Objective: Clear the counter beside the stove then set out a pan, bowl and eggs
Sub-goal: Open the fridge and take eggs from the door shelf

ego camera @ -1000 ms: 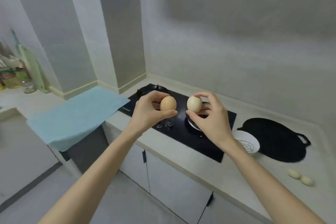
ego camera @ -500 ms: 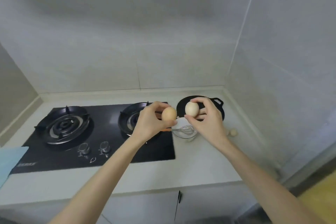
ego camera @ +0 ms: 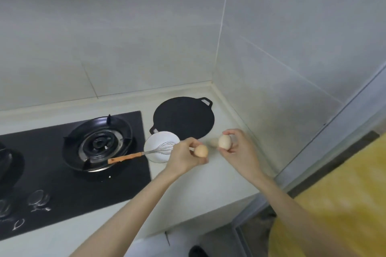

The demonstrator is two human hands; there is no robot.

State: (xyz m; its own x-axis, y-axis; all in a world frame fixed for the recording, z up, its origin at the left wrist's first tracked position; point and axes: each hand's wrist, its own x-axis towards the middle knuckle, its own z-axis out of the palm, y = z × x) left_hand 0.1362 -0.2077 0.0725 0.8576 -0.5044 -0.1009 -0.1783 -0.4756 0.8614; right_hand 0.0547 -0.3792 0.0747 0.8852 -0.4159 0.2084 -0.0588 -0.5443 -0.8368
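Observation:
My left hand (ego camera: 184,157) pinches a brown egg (ego camera: 201,151) just right of the white bowl (ego camera: 154,144). My right hand (ego camera: 238,150) holds a paler egg (ego camera: 224,141) over the counter (ego camera: 211,185) beside the stove. Another egg (ego camera: 213,142) lies on the counter, partly hidden behind the pale egg. A flat black pan (ego camera: 183,119) with two small handles sits in the back corner. A wire whisk (ego camera: 142,153) with an orange handle rests in the bowl, its handle reaching over the burner.
The black gas hob (ego camera: 69,165) with a round burner (ego camera: 98,142) and glass knobs fills the left side. Tiled walls close the counter at the back and right. A yellow surface (ego camera: 338,210) lies at the lower right, past the counter's end.
The view swung right from the stove to the counter corner. Both hands carried their eggs rightward and lower, now past the bowl and near the pan.

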